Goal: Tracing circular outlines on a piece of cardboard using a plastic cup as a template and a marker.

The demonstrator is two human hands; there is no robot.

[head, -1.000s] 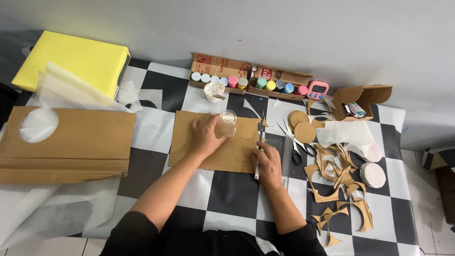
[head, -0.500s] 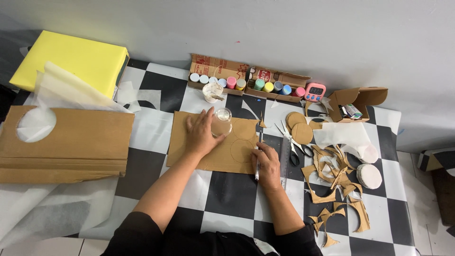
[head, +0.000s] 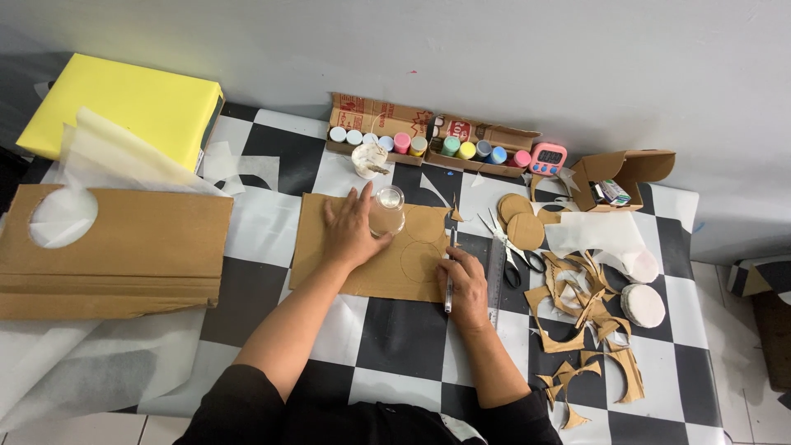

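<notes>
Checkered worktop [head: 272, 156]: left hand [head: 350, 231] fingers spread steadying light, slippery cup [head: 387, 210] on stiff cardboard [head: 375, 276]; right hand [head: 463, 284] clamps pen [head: 449, 288].

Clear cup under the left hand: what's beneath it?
The cup stands on the cardboard sheet, left hand beside it. Two traced circles show nearby; any outline directly under the cup is covered.

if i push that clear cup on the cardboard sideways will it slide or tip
The clear cup stands under the left hand on a flat cardboard sheet; it looks squat, so it would probably slide rather than tip. It appears empty and thin-walled, so likely light. On its side it might roll.
</notes>
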